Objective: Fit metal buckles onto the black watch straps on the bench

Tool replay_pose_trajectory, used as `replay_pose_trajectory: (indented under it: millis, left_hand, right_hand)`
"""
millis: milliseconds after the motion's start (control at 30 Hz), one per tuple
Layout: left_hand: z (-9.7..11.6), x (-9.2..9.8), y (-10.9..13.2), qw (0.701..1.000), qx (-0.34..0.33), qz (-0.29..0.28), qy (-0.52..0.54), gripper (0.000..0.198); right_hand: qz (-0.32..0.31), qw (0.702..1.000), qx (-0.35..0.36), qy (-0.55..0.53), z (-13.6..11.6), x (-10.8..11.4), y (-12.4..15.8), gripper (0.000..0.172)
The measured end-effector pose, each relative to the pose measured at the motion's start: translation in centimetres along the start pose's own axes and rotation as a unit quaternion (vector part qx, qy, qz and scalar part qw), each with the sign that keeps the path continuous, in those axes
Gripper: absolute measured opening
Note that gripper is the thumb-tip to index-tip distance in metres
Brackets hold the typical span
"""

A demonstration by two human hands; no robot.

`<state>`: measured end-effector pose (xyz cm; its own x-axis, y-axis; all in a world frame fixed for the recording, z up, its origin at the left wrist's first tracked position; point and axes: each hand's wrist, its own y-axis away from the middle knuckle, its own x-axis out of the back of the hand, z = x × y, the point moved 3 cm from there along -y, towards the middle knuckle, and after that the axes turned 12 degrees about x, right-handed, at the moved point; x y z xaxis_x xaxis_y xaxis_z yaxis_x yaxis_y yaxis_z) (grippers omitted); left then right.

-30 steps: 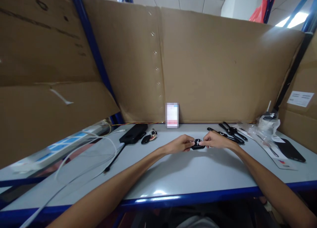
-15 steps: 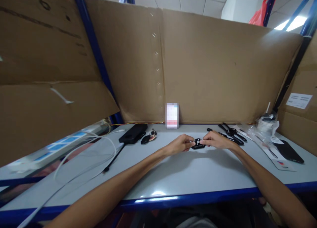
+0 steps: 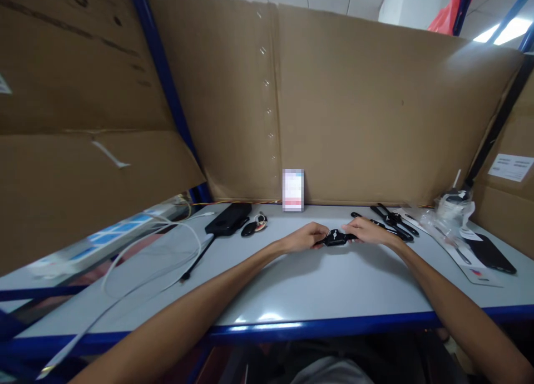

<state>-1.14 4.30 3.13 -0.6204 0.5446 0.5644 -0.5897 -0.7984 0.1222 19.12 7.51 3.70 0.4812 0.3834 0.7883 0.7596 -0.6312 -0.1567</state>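
A small black watch [image 3: 335, 237] with a pale mark on its face is held just above the white tabletop, between my two hands. My left hand [image 3: 308, 237] pinches the dark strap at its left side. On the other side, my right hand [image 3: 365, 231] grips the strap's right end, fingers closed. Behind and beside my right hand lie several black watches or straps [image 3: 392, 220]. The fingertips of both hands are partly hidden.
A lit phone [image 3: 293, 191] leans on the cardboard wall. Left are a black power bank [image 3: 228, 219], keys [image 3: 255, 225], white cables and a power strip [image 3: 120, 234]. Right are plastic packaging [image 3: 442, 234] and a dark phone-like slab [image 3: 492, 255].
Both hands have moved slightly apart, off the watch body and onto its strap, so more of the watch shows. The whole view has shifted a little.
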Motion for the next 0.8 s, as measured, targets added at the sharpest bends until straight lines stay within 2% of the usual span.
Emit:
replay_pose_trajectory:
  millis: [167,333,500,733,800]
  left_hand:
    - [-0.3,0.5,0.2,1.000,0.016,-0.001,-0.003,0.031]
    - [-0.4,0.8,0.4,0.998,0.042,-0.041,0.006,0.027]
    - [-0.5,0.9,0.2,0.999,0.011,-0.037,-0.020,0.031]
    - [-0.8,0.5,-0.1,0.999,-0.021,-0.042,-0.014,0.036]
    - [-0.9,0.4,-0.2,0.999,-0.024,-0.039,-0.008,0.038]
  right_hand:
    - [-0.005,1.000,-0.012,0.005,0.6,0.3,0.1,0.059]
    - [-0.017,1.000,-0.019,-0.008,0.7,-0.5,0.1,0.056]
    - [-0.038,0.998,-0.031,-0.040,0.4,-1.6,-0.1,0.055]
    - [-0.081,0.994,-0.049,-0.061,-0.3,-1.6,0.1,0.057]
    - [-0.079,0.994,-0.033,-0.065,-0.3,-1.6,0.0,0.057]
